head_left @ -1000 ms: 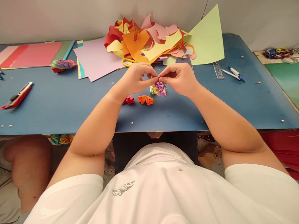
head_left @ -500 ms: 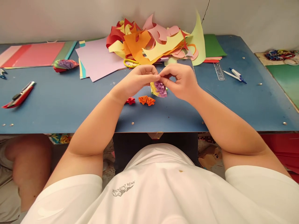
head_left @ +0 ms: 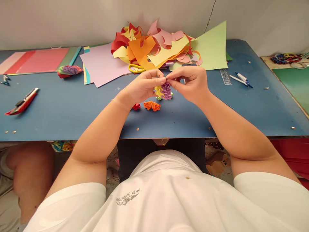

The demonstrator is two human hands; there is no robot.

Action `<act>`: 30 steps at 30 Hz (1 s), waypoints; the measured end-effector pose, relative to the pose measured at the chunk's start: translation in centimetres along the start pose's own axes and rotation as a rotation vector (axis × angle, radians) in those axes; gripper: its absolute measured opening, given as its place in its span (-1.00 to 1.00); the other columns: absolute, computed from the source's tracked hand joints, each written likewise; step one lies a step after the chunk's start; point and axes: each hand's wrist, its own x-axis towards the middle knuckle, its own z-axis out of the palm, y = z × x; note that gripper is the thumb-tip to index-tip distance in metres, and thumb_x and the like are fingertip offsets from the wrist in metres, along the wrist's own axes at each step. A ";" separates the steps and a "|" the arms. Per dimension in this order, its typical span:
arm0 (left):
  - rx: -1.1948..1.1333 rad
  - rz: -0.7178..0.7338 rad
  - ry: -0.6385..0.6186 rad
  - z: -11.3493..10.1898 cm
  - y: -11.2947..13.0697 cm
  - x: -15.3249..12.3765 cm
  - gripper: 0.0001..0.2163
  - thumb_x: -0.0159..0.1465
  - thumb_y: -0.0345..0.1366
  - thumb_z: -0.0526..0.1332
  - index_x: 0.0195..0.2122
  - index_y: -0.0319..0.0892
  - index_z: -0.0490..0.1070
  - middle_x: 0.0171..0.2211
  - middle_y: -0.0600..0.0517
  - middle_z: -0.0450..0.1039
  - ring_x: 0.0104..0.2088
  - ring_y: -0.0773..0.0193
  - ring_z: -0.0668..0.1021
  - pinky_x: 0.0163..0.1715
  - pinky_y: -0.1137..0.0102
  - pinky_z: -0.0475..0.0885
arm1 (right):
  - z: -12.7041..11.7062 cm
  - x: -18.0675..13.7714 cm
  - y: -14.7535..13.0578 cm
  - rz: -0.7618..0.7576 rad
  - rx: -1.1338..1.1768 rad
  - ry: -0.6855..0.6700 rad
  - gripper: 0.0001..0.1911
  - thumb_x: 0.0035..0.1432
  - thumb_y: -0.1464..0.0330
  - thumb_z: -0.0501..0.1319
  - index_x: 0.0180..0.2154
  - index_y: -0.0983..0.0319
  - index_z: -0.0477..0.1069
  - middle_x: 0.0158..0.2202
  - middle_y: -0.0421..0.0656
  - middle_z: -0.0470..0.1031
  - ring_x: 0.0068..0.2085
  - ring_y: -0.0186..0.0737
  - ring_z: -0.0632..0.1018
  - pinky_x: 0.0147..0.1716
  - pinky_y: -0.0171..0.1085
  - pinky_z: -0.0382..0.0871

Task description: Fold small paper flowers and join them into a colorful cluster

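My left hand (head_left: 143,86) and my right hand (head_left: 190,83) meet above the middle of the blue table (head_left: 72,112), fingertips pinched together on a small bunch of curled paper pieces (head_left: 164,91), purple with yellow beside it. The bunch hangs just under my fingers, a little above the tabletop. Below it lie two orange folded paper pieces (head_left: 152,105) and a small red one (head_left: 136,106), close to my left wrist.
A heap of cut coloured paper scraps (head_left: 154,45) and yellow scissors (head_left: 135,68) lie behind my hands. Lilac sheets (head_left: 101,64), pink sheets (head_left: 36,59), a folded paper fan (head_left: 69,70), a red utility knife (head_left: 21,102), a ruler (head_left: 225,77), pens (head_left: 241,79). Another person's knee (head_left: 26,174) is lower left.
Both hands stay pinched on the curled bunch, which turned slightly so more yellow shows. The light green sheet at the back flapped up, then lay open again.
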 end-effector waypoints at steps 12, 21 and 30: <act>-0.070 -0.001 -0.028 -0.2 -0.5 -0.2 -0.32 0.15 0.20 0.89 -0.19 -0.05 0.47 -0.28 0.13 0.54 -0.33 0.35 0.66 -0.28 0.35 0.62 | -0.5 0.6 1.6 -0.161 -0.027 -0.092 -0.58 0.64 -0.17 0.55 -0.08 -0.01 0.89 -0.10 -0.13 0.88 -0.13 -0.07 0.82 -0.06 -0.03 0.86; -0.320 -0.016 0.057 1.3 0.2 -0.7 -0.45 0.14 0.03 0.94 -0.17 -0.06 0.66 -0.27 0.14 0.60 -0.29 0.36 0.69 -0.17 0.35 0.74 | 0.1 0.4 2.7 -0.298 -0.035 0.093 -0.58 0.75 -0.20 0.43 0.04 -0.10 0.90 -0.11 -0.14 0.86 -0.15 -0.06 0.81 -0.16 0.00 0.85; -0.185 -0.083 0.140 0.7 0.6 -0.8 -0.63 0.27 -0.25 0.86 -0.15 -0.13 0.70 -0.26 0.08 0.73 -0.29 0.32 0.78 -0.15 0.33 0.73 | -0.8 0.5 2.9 -0.316 -0.106 -0.025 -0.79 0.67 0.01 0.56 0.00 -0.04 0.84 -0.06 -0.16 0.90 -0.14 -0.06 0.85 -0.18 -0.03 0.85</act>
